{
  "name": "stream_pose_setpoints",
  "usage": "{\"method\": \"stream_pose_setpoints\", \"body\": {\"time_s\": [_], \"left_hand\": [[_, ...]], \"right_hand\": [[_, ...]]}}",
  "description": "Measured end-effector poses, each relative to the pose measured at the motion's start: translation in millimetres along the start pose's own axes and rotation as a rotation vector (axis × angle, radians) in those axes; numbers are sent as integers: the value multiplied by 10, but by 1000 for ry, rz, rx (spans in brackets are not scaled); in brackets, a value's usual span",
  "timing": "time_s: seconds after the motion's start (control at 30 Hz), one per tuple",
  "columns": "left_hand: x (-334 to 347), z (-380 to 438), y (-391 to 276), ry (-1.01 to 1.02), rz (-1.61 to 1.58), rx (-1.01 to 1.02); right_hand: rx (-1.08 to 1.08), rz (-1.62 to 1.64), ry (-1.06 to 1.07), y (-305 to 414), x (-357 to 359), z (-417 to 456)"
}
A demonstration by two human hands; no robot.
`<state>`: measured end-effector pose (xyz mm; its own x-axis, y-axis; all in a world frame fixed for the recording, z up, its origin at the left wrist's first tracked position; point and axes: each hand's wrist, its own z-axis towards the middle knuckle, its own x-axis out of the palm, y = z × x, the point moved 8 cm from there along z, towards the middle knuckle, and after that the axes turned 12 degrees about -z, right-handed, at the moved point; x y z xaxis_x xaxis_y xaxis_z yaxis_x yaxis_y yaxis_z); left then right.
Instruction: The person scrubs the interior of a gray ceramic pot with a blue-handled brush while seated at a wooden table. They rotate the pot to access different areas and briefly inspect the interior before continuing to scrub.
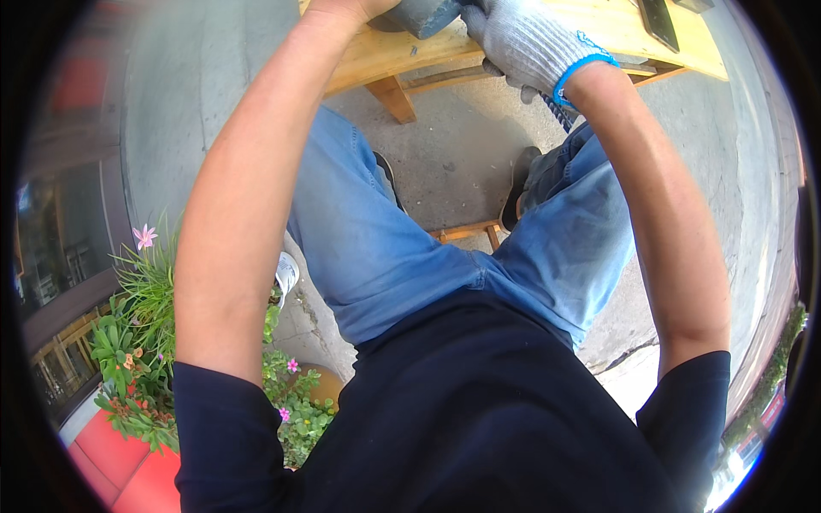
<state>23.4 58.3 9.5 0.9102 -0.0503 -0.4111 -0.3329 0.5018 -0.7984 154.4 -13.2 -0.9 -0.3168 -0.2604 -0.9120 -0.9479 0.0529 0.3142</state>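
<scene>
At the top edge, my bare left hand (359, 6) is mostly cut off, beside a dark grey rounded object (424, 18) on the yellow wooden table (378, 61). My right hand (523, 48) wears a grey knitted glove with a blue cuff. Its upper fingers are next to the dark object, while the others curl below the table's near edge. From under the gloved wrist a dark, ridged strip or rod (559, 114) slants down towards my knee. Whether that hand grips it is hidden.
A phone (659, 24) lies on the table's right part, near a grey block (694, 5). A wooden table leg (392, 99) stands before my feet, and a wooden rung (467, 231) shows between my legs. Flowering plants (144, 308) and a white shoe (287, 277) are at the left.
</scene>
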Motion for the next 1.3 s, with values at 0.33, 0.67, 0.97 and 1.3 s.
{"method": "stream_pose_setpoints", "body": {"time_s": [0.33, 0.67, 0.97, 1.3], "left_hand": [[22, 3, -71, 27, 31, 117], [-2, 10, -8, 8, -13, 75], [29, 11, -37, 2, -24, 61], [100, 74, 9, 23, -15, 89]], "right_hand": [[-146, -50, -68, -233, 206, 51], [-427, -212, -576, -152, 128, 68], [-256, -182, -201, -290, 310, 236], [-124, -111, -23, -327, 174, 120]]}}
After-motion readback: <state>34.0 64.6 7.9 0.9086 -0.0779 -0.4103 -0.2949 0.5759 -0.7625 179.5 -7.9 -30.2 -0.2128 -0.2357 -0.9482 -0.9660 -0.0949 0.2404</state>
